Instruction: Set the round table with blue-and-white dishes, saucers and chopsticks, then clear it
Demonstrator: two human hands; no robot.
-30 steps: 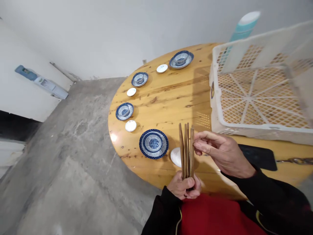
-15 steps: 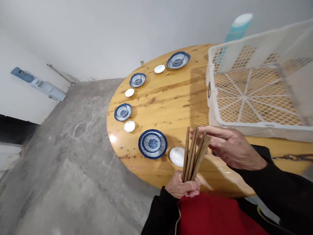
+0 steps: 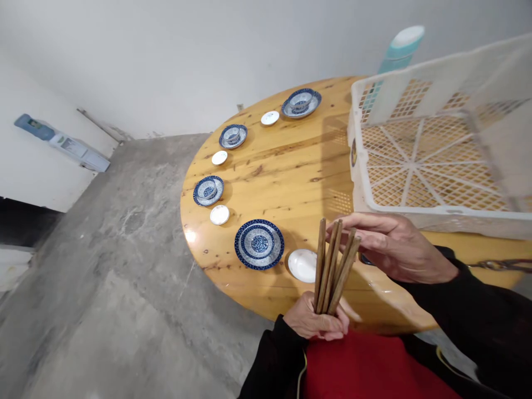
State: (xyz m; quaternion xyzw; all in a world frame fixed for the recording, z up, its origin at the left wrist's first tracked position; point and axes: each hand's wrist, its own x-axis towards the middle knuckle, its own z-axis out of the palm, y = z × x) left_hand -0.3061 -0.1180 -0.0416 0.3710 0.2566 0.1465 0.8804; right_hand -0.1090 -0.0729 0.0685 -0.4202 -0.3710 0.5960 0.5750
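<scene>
My left hand (image 3: 318,321) is wrapped around the lower ends of several wooden chopsticks (image 3: 330,269), which point up and fan out slightly. At their upper ends is my right hand (image 3: 401,246), its fingers stretched toward the sticks. Some of its fingertips are behind the chopsticks, so I cannot tell how firmly they touch. Just left of the bundle a small white dish (image 3: 301,266) rests on the wooden table (image 3: 282,177), partly covered by the sticks. Beside that dish lies a blue-and-white patterned plate (image 3: 240,245) with a bowl on it.
More blue-rimmed plates with bowls and small white dishes (image 3: 219,214) line the table's left and far edge. A large white plastic crate (image 3: 359,191) stands on the right, with a turquoise bottle (image 3: 394,58) behind it. A water dispenser (image 3: 75,148) is across the room.
The chopsticks and my left hand have shifted slightly right and down. My right hand stays by the upper ends, and the sticks look a little more spread.
</scene>
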